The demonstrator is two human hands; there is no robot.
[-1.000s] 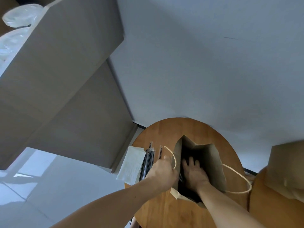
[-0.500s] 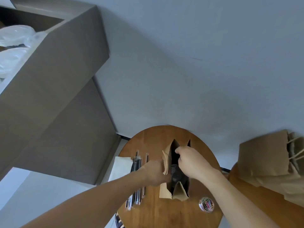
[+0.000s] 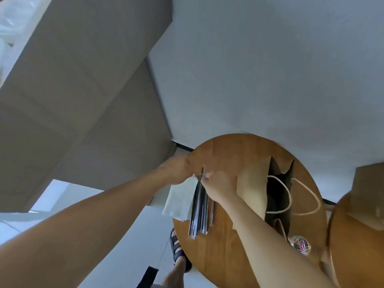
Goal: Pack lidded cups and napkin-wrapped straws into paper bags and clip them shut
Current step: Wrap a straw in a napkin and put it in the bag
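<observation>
Inventory, non-task items:
- Round wooden table (image 3: 239, 154): mid-brown top, centre-rt of view.
- 2nd wooden table (image 3: 357, 256): just beside 1st table's rt edge, only partly in view.
- Grey-brown cabinet (image 3: 83, 90): large, upper left, w/ panel seams.
- Clear plastic wrap (image 3: 14, 19): atop cabinet, top-left corner, blurred.
- White wall (image 3: 270, 69): behind both tables.
- Black baseboard (image 3: 184, 146): at wall foot, by table's far-left edge.
- Pale floor tiles (image 3: 128, 246): below table's left edge.
- Dark strapped sandal (image 3: 177, 246): on a foot, at table's near-left edge.
- Black object (image 3: 148, 276): on floor nr sandal, type unclear.
</observation>
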